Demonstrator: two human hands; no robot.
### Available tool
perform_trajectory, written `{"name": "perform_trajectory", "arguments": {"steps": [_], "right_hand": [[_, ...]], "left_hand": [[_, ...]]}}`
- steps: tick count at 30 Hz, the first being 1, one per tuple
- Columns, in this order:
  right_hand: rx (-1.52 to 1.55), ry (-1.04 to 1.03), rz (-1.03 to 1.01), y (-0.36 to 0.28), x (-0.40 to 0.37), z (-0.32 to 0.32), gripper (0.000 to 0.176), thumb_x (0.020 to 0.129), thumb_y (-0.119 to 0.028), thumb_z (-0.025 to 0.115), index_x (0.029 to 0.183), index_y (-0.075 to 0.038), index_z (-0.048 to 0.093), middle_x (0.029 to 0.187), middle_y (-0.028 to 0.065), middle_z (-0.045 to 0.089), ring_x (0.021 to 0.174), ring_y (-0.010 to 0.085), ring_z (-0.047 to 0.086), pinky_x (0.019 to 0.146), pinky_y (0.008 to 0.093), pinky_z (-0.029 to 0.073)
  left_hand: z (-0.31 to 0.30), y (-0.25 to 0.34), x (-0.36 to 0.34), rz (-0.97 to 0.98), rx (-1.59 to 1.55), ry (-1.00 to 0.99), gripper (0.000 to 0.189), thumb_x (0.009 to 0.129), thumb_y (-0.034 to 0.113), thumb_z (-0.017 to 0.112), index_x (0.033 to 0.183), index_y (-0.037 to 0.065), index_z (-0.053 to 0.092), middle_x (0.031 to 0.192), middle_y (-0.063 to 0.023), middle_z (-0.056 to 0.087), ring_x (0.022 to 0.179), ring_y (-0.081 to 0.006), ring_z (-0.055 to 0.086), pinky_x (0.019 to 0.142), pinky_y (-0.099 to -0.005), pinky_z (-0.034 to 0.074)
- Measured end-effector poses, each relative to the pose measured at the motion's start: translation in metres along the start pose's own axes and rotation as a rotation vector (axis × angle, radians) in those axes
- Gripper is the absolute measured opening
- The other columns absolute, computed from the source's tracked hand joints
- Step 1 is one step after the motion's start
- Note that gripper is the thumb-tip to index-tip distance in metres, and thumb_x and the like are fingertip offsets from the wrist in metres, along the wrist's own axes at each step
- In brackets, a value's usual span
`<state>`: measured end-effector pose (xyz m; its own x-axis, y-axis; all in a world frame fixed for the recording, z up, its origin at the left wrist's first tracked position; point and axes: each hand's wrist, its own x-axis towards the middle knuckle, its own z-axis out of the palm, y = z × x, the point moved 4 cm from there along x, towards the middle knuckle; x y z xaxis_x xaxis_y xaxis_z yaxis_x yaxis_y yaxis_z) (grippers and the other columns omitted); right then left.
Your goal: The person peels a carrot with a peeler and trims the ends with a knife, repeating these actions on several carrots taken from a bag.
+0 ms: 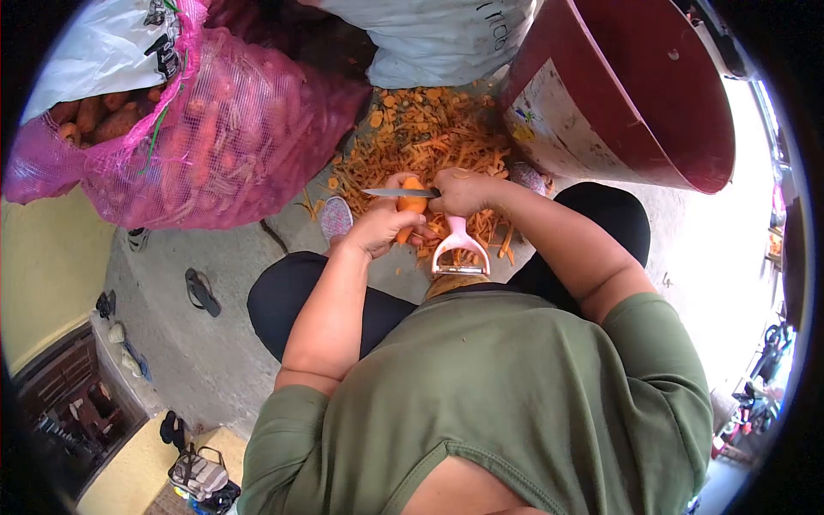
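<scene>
My left hand [386, 225] is closed around a peeled orange carrot [413, 204], held upright above the floor between my knees. In my right hand [462, 190] is a knife [388, 192], its blade pointing left and lying across the carrot. A pink Y-shaped peeler [460, 249] hangs below the same hand, its handle running up to my fingers and its metal blade near my lap. How my right fingers hold both tools is partly hidden. Orange peelings and cut pieces [429, 137] cover the floor just beyond my hands.
A pink mesh sack [232, 129] full of carrots stands at the left. Behind the peelings is a white sack [446, 39]. A large dark red tub [584, 112] leans at the right. A loose slipper [202, 292] lies on the concrete floor.
</scene>
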<state>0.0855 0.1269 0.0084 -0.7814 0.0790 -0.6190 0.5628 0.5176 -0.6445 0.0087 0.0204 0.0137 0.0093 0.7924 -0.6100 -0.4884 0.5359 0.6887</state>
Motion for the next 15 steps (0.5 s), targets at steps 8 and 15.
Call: {"name": "perform_trajectory", "arguments": {"steps": [8, 15], "right_hand": [[-0.092, 0.007, 0.009, -0.008, -0.007, 0.004, 0.041, 0.068, -0.035, 0.052, 0.075, 0.005, 0.057, 0.072, 0.0216, 0.056, 0.070, 0.0312, 0.056, 0.063, 0.0376, 0.043], [-0.080, -0.017, 0.062, -0.004, -0.003, 0.009, 0.039, 0.068, -0.033, 0.052, 0.080, 0.004, 0.056, 0.076, 0.0225, 0.056, 0.075, 0.0325, 0.056, 0.065, 0.0374, 0.044]], "left_hand": [[-0.005, -0.006, 0.006, 0.023, 0.022, 0.022, 0.046, 0.066, -0.002, 0.056, 0.106, 0.008, 0.036, 0.072, -0.0042, 0.050, 0.049, -0.0101, 0.045, 0.042, -0.0216, 0.036], [-0.007, -0.010, 0.009, 0.042, 0.070, 0.092, 0.031, 0.066, -0.003, 0.054, 0.093, 0.007, 0.042, 0.068, -0.0038, 0.049, 0.046, -0.0092, 0.044, 0.039, -0.0214, 0.035]]}}
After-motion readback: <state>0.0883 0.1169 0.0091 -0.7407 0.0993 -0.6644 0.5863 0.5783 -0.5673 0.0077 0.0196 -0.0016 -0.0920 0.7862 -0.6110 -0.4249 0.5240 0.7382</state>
